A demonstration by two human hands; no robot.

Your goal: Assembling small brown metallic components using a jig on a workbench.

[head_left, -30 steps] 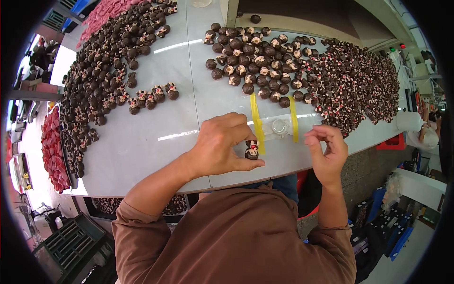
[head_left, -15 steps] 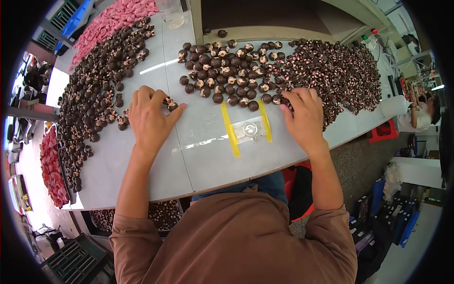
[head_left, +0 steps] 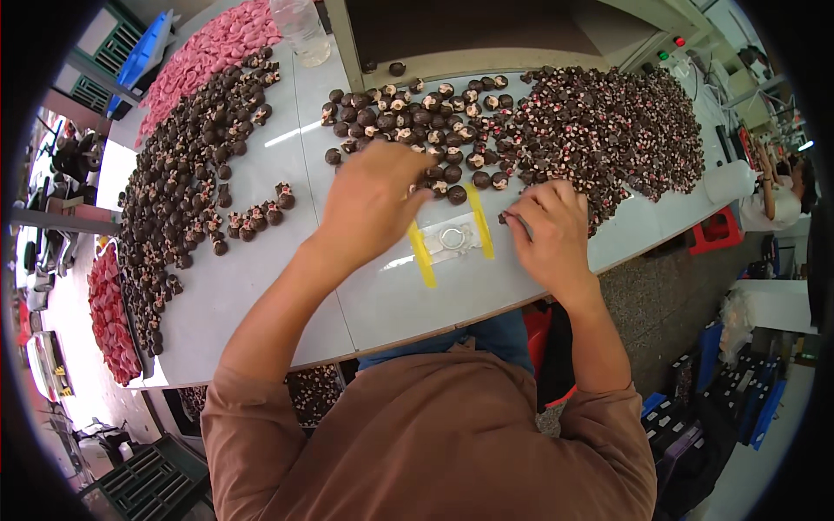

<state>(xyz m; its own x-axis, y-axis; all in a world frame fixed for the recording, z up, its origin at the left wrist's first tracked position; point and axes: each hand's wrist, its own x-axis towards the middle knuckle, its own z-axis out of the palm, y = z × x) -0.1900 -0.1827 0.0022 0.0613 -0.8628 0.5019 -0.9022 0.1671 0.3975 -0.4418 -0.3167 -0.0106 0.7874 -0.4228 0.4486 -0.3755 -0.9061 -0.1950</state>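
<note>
Far left, a bank of red pieces (head_left: 113,321) lines the edge, and beside it a broad heap of dark figures (head_left: 169,169) sweeps across the tabletop (head_left: 217,304), pink pieces (head_left: 217,43) piled behind. A short row of figures (head_left: 274,214) stands just apart from that heap, right in front of the gap.

Now the left hand (head_left: 373,191), blurred, at the near edge of the dark round balls (head_left: 434,122)! Thumb and fingers stand apart, no ball clearly between them; whether they touch one, the blur won't tell. Nearer the person, two yellow tape strips (head_left: 421,256) flank a clear ring (head_left: 452,237), nothing dark sitting in it.

And the right hand (head_left: 552,226), curled low beside the mound of small dark pieces (head_left: 617,130): fingers narrow, a dark bit (head_left: 503,217) at their tips, pinched or merely lying there, impossible to say.

It looks like a picking-up step on both sides. A clean move calls for the left fingers to close round one ball without rolling its neighbours, and the right to single out one piece.
</note>
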